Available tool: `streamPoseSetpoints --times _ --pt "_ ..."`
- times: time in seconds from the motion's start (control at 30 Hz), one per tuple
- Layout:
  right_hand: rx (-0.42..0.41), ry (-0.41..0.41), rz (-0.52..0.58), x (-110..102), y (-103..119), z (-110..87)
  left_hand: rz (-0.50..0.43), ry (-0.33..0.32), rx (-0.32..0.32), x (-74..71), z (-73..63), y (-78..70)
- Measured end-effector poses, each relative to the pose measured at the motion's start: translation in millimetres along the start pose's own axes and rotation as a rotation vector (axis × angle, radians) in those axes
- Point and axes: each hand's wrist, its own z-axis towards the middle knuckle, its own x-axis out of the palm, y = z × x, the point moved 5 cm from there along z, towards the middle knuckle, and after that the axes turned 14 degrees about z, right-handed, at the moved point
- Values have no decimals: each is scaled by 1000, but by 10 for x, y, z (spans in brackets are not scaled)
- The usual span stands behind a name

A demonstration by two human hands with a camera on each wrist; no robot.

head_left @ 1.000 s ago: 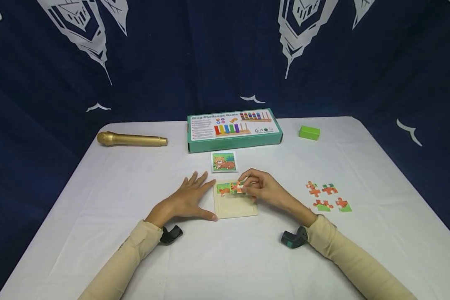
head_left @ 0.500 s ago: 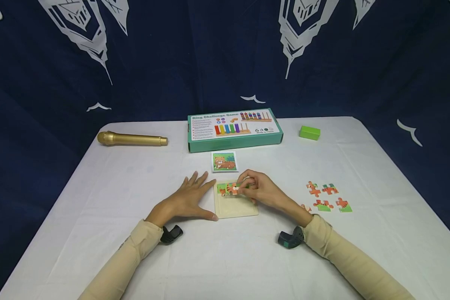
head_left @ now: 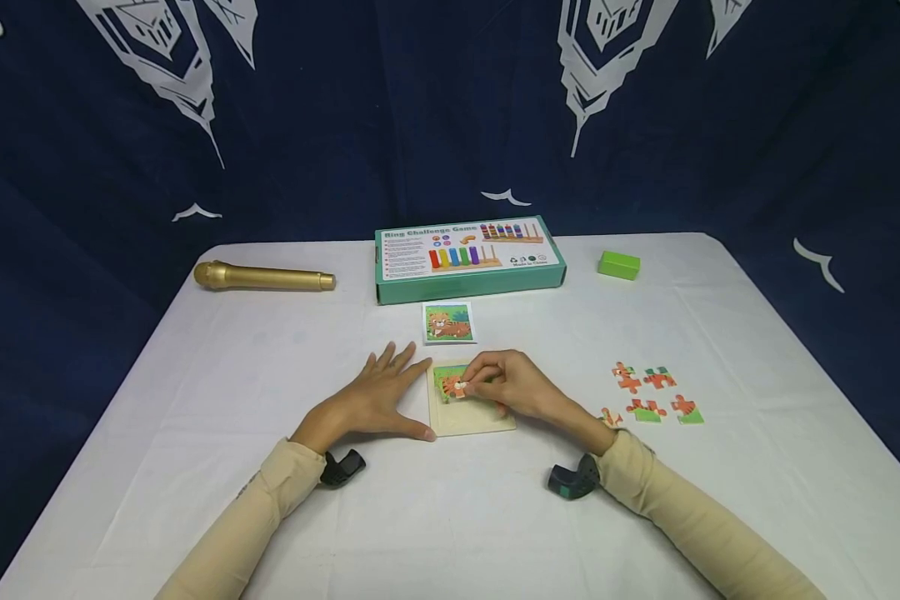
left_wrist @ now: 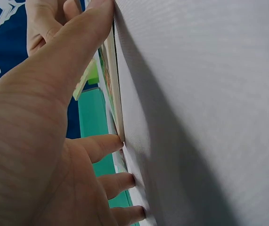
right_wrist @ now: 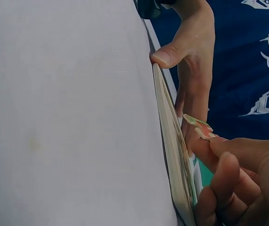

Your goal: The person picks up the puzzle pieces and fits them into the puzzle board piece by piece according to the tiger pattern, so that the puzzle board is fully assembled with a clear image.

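Note:
A pale wooden puzzle board [head_left: 471,419] lies in the middle of the table. My left hand [head_left: 378,402] is spread beside it, its thumb and index fingertip touching the board's left edge. Between thumb and index finger, my right hand [head_left: 516,385] pinches a red-and-green puzzle piece [right_wrist: 201,128], tilted just above the board's upper left part. At that corner a green patch of puzzle [head_left: 442,372] shows, partly covered by the held piece. The right fingers hide the board's upper right. In the left wrist view, the left thumb [left_wrist: 85,35] lies along the board's edge.
Several loose puzzle pieces [head_left: 647,411] lie to the right, one partly behind the right wrist. Behind the board sits a tiger picture card [head_left: 448,323]. Farther back are a green game box [head_left: 468,262], a gold microphone [head_left: 266,278] and a green block [head_left: 619,265].
My right hand has moved left across the board with the puzzle piece. A loose piece near the right wrist has come into view. The left hand stays put.

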Motion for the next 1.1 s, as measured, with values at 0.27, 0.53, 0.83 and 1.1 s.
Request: streamPoseSetpoints --times 0.27,0.53,0.83,1.1 --pt "-95 -34 -194 66 50 46 4 -5 4 1 3 5" --pt "-127 -39 -306 87 62 49 9 -2 -4 9 14 10" --pt "-183 -8 -467 109 62 41 10 -1 -1 4 18 10" --pt "-181 2 -519 135 94 21 8 -1 -2 7 18 9"
